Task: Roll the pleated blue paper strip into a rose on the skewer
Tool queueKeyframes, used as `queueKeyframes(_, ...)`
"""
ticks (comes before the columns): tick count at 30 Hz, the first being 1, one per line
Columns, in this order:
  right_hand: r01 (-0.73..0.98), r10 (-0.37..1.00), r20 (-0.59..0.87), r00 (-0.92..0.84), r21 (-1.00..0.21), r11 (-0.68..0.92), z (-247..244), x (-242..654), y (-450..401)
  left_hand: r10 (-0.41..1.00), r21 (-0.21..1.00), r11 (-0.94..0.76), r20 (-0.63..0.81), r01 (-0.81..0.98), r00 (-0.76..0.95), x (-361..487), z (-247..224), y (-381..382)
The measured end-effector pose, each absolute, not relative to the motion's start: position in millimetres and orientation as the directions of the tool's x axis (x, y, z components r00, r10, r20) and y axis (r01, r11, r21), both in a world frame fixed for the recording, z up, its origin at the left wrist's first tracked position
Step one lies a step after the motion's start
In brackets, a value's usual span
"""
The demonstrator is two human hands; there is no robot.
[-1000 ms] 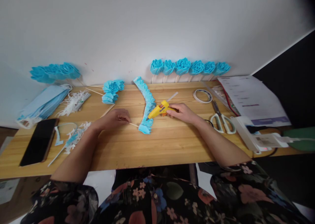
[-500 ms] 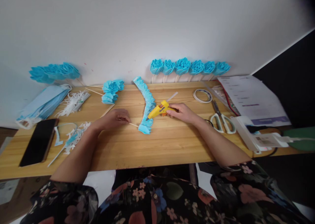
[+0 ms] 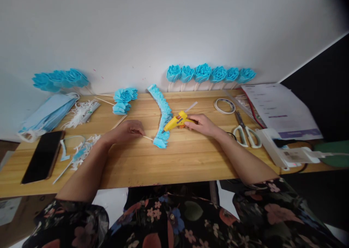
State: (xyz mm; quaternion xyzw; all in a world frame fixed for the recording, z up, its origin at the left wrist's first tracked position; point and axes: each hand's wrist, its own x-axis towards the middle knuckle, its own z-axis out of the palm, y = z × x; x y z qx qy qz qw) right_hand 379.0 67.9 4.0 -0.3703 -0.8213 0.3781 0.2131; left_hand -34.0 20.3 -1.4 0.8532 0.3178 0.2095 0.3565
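Observation:
My left hand (image 3: 130, 131) pinches a thin wooden stick (image 3: 148, 138). The stick's far end meets the near end of a long, ruffled light-blue strip (image 3: 164, 108), which curves across the wooden table. In my right hand (image 3: 201, 124) is a yellow hot glue gun (image 3: 175, 121), a clear glue stick poking out of its back. The nozzle points down and left, at the strip's lower part, close to the stick; whether it touches cannot be made out.
Blue flowers on sticks (image 3: 202, 72) lean along the wall. More blue flowers (image 3: 121, 100) lie left of the strip. Rightward are a tape roll (image 3: 224, 106), scissors (image 3: 247, 131) and a power strip (image 3: 275, 146). Face masks (image 3: 50, 111), a phone (image 3: 43, 157) and white scraps (image 3: 84, 151) occupy the left.

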Motion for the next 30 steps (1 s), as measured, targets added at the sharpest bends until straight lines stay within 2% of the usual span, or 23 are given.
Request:
queueKeyframes(22,0.418,0.767,0.062,-0.638,-0.810,0.413,5.3,378.8,67.5,0.695,0.752,-0.527,0.115,0.395,0.710,-32.3,0.1,20.0)
queueKeyframes(30,0.341,0.829,0.063,-0.555,-0.892,0.296,3.8,383.5,65.0,0.734,0.789,-0.456,0.072,0.412,0.675,-29.2,8.4,17.3)
